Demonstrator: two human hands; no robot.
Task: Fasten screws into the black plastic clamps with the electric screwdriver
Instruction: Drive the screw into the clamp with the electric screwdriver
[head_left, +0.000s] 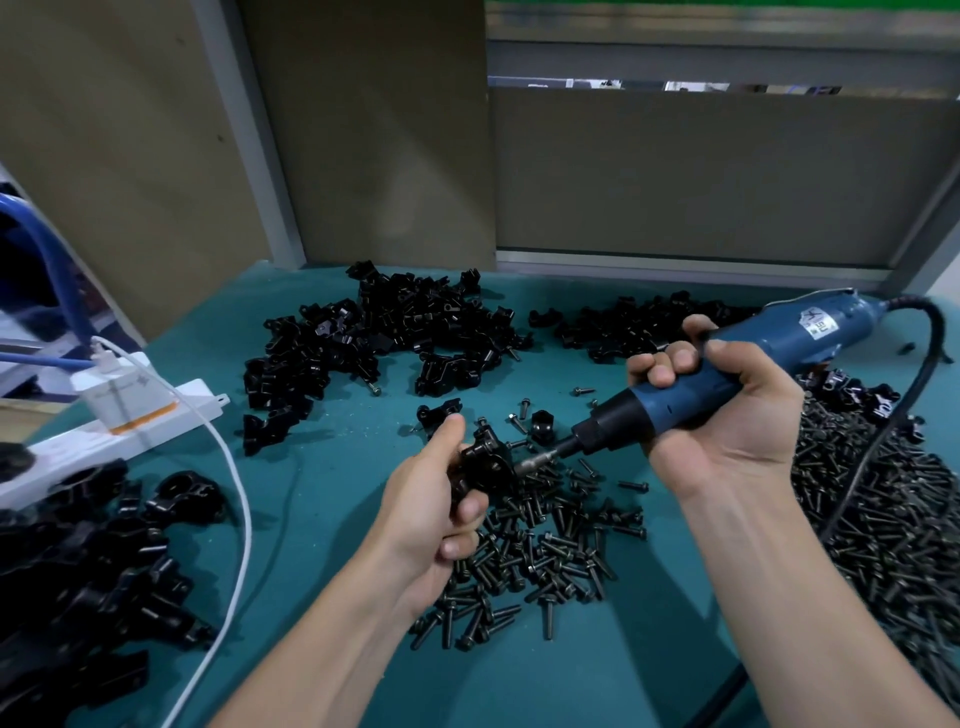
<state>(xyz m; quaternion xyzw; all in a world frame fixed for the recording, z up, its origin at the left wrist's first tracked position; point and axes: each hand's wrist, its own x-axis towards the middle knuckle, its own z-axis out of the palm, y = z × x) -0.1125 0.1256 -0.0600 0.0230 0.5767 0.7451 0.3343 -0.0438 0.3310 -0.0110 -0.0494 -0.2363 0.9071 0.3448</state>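
Clamp (480, 462) in work: one black plastic piece held just above the green mat (311, 467), mid-bench. The left hand (431, 499) grips it, thumb on top and fingers curled under, so its side faces 3 o'clock toward the tool. Right hand (727, 415) wraps the blue screwdriver (779, 338) in a full fist. The body slants up toward 2 o'clock, and the bit (545, 457) points toward 8 o'clock and touches the clamp's side. Whether a screw sits on the bit cannot be made out (contact point dark and small). Judgement: a screw is being seated or driven. The low slant lets the wrist push along the screw's line while the left hand braces against the twist. Screws (550, 551) lie loose at 6 o'clock from the clamp, with a larger bank (883, 519) at 4 o'clock, probably kept close so the next one is a short reach. Far heap (384, 332) of clamps at 12 o'clock. Near heap (104, 561) at 8 o'clock, below a white power strip (130, 421) at 9 o'clock. Which heap is finished stock I cannot tell. Cord (883, 415) leaves the tool's tail and loops down over the bank, and it could drag screws if the tool swings wide. Much stock on the bench, so the task looks far from done.
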